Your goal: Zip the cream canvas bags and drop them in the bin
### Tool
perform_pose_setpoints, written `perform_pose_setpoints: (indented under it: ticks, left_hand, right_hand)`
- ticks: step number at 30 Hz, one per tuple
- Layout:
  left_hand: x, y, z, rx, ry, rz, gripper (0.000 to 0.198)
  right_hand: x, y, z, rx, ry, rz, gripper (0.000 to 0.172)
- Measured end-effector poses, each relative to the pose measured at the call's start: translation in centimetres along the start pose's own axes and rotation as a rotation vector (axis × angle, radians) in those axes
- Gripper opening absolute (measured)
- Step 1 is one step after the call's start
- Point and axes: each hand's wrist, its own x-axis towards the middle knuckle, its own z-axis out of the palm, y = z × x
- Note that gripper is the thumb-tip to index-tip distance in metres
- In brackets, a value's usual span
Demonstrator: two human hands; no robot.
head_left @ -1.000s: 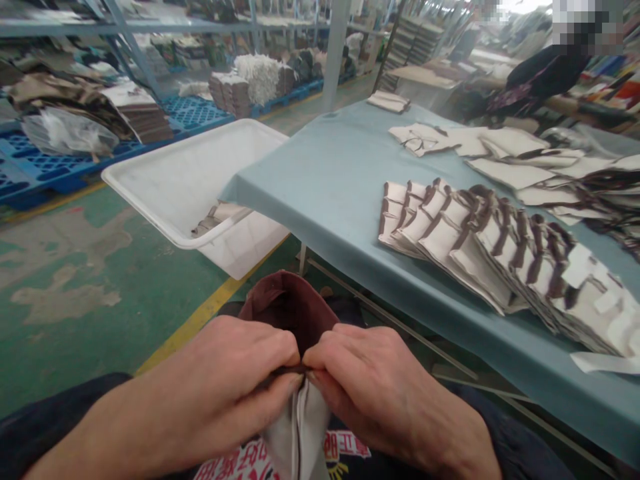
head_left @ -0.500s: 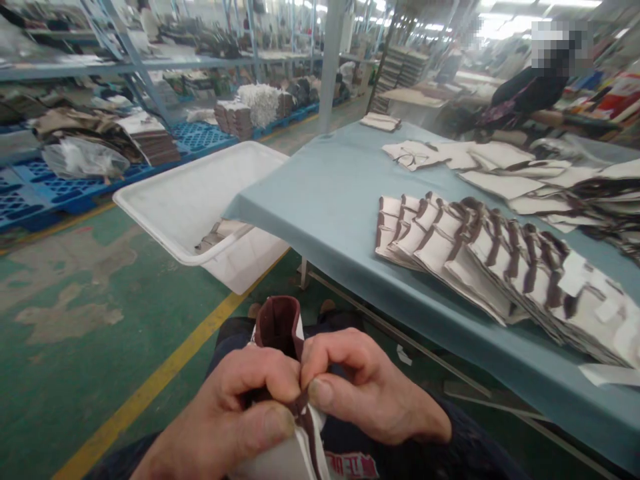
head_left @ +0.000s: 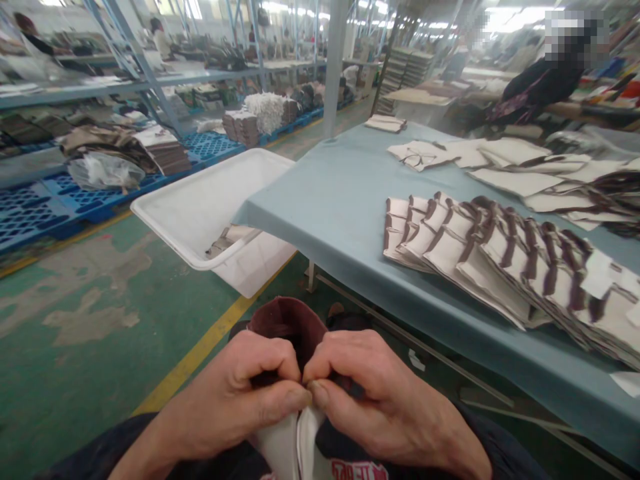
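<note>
Over my lap I hold a white fabric piece with a maroon inside [head_left: 285, 320], its far end curved open like a tube. My left hand [head_left: 235, 393] pinches the edge of the piece between thumb and bent fingers. Right beside it, my right hand [head_left: 380, 393] pinches the same edge, so the fingertips of both hands nearly touch. A seam or fold runs down from the pinch toward me. What lies directly under the fingertips is hidden.
A blue-covered table [head_left: 330, 200] stands to the right, bearing an overlapping row of white-and-brown fabric pieces [head_left: 465, 247] and loose flat pieces [head_left: 520, 160]. Left of it is a white plastic tub [head_left: 200, 200]. Blue pallets [head_left: 35, 207] carry stacked material. A person [head_left: 545, 73] is at the far right.
My hands have drawn closer together at the edge, and the maroon end of the piece has spread wider. The view has turned slightly left.
</note>
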Motion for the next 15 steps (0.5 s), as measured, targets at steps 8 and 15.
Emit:
perform_pose_setpoints:
  ticks: [8,15]
  left_hand:
    - [-1.1,1.7,-0.6,0.495,-0.028,0.136,0.028]
    - [-2.4,0.8,2.7,0.332,0.339,0.156,0.045]
  right_hand:
    - [-0.3,-1.1,-0.5,-0.147,-0.119,0.064,0.022]
    - [0.4,1.7,1.6,0.348,-0.054,0.073,0.055]
